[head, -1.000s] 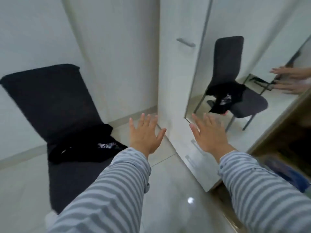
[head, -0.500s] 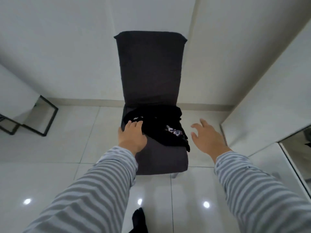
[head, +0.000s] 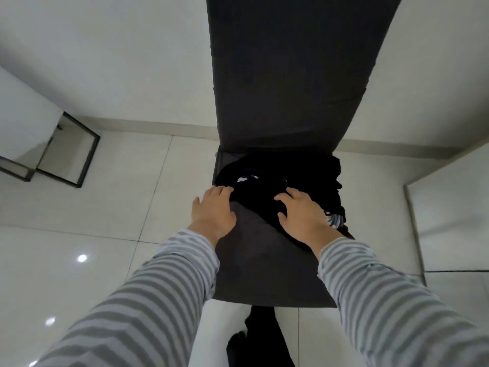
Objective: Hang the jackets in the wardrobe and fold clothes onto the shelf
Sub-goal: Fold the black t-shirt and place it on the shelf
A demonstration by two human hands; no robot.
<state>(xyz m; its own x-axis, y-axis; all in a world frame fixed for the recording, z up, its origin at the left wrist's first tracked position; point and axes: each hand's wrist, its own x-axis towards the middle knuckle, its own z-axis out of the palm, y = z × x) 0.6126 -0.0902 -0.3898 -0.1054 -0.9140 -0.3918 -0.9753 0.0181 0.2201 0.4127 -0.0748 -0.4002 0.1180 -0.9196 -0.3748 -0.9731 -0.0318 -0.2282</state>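
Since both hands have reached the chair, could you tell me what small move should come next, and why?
Probably close both hands on the black garment and lift. The left hand touches its edge and the right hand rests on it, fingers spread, neither gripping yet.

1. Black clothes (head: 285,178) heaped on dark chair (head: 267,260) seat.
2. Left hand (head: 213,211) at pile's left edge, fingers touching.
3. Right hand (head: 301,217) spread on top.

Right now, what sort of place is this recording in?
Probably a room in a home, perhaps a bedroom. A dark chair stands on a glossy tiled floor against a plain white wall, with black clothes piled on its seat.
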